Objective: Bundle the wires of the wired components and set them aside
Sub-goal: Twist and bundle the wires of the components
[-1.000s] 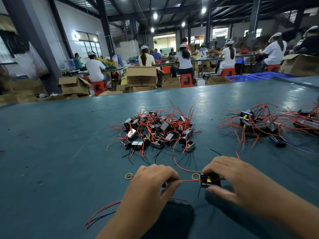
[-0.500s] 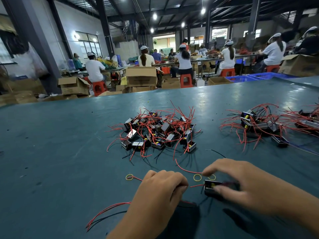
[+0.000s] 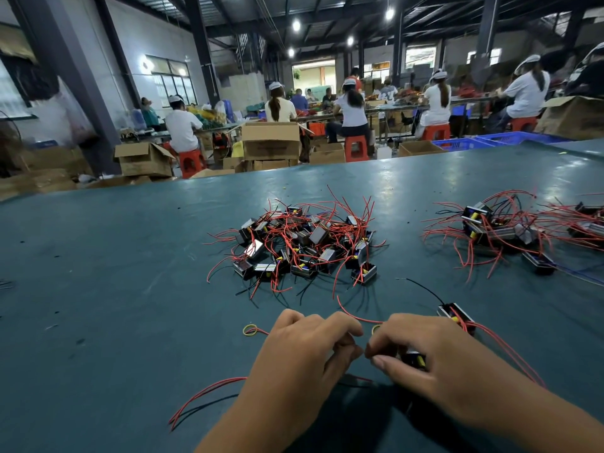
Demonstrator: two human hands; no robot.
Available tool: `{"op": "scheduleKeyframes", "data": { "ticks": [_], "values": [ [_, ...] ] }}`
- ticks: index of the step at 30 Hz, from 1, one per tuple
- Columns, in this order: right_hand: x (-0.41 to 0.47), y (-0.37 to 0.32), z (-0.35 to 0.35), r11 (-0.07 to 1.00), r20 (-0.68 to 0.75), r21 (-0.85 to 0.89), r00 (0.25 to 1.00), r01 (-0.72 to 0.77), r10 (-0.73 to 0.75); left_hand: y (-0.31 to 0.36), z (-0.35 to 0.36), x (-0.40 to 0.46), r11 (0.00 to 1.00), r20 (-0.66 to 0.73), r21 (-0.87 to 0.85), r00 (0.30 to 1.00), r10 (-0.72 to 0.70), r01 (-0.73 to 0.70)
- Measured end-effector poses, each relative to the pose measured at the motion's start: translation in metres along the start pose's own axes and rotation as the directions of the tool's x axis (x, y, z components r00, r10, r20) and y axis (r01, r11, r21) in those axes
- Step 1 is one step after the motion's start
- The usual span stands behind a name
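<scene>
Green table (image 3: 98, 289), wide and matte. Central landmark: loose pile of wired components (image 3: 300, 246), small black-and-metal blocks tangled in red and black leads.

Nearer than the pile, at the table's front edge: left hand (image 3: 304, 358) and right hand (image 3: 434, 364), knuckles up, fingertips almost meeting. Left hand curled, thumb and fingers closed on something thin; what exactly, hidden under the knuckles, though red and black wires (image 3: 209, 397) trail out from beneath the wrist toward the left. Right hand curled over a small component (image 3: 415, 359), black with a yellow spot, thumb tucked low beside it; only a corner of the block visible between the fingers.

Between the pile and the right hand: a red wire (image 3: 353, 315) arcing along the table and vanishing behind the fingertips. Just behind the right hand's knuckles, on the pile's near right: a lone component (image 3: 456, 315) lying flat, one black lead running back toward the pile, red leads running forward past the wrist.

Left of the left hand, nearer than the pile: a yellow rubber band (image 3: 250, 330) flat on the table, a red wire end touching it. A second yellow band (image 3: 376, 328) peeking out between the two hands, mostly covered.

Well to the right of the pile: second heap of components (image 3: 500, 230), red leads splayed outward.

Beyond the pile, off the table's far edge: cardboard boxes (image 3: 271, 142), red stools (image 3: 356, 147), seated workers in white (image 3: 181, 125).
</scene>
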State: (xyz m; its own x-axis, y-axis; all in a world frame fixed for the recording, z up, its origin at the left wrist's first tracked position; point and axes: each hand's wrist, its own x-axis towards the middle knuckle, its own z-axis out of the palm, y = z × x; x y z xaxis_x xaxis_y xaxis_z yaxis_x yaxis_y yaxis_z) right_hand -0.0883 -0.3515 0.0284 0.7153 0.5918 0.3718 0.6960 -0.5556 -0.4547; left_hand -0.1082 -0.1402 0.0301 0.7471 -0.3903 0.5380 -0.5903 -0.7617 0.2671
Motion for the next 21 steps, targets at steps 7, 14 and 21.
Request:
{"op": "scheduleKeyframes", "data": {
  "ticks": [7,14,21],
  "values": [
    [-0.003,0.004,-0.006,0.997,-0.078,-0.037,0.995,-0.069,0.066,-0.009,-0.005,-0.004,0.965,0.196,-0.192,0.971,-0.139,0.177],
    [-0.004,0.002,0.001,0.992,-0.117,0.056,0.985,-0.117,0.123,-0.015,-0.005,-0.003,0.957,0.379,-0.198,0.917,-0.123,0.210],
    [-0.004,-0.002,0.008,0.974,-0.112,0.144,0.975,-0.176,0.193,-0.015,-0.002,-0.004,0.908,0.322,-0.301,0.927,-0.192,0.293]
  ]
}}
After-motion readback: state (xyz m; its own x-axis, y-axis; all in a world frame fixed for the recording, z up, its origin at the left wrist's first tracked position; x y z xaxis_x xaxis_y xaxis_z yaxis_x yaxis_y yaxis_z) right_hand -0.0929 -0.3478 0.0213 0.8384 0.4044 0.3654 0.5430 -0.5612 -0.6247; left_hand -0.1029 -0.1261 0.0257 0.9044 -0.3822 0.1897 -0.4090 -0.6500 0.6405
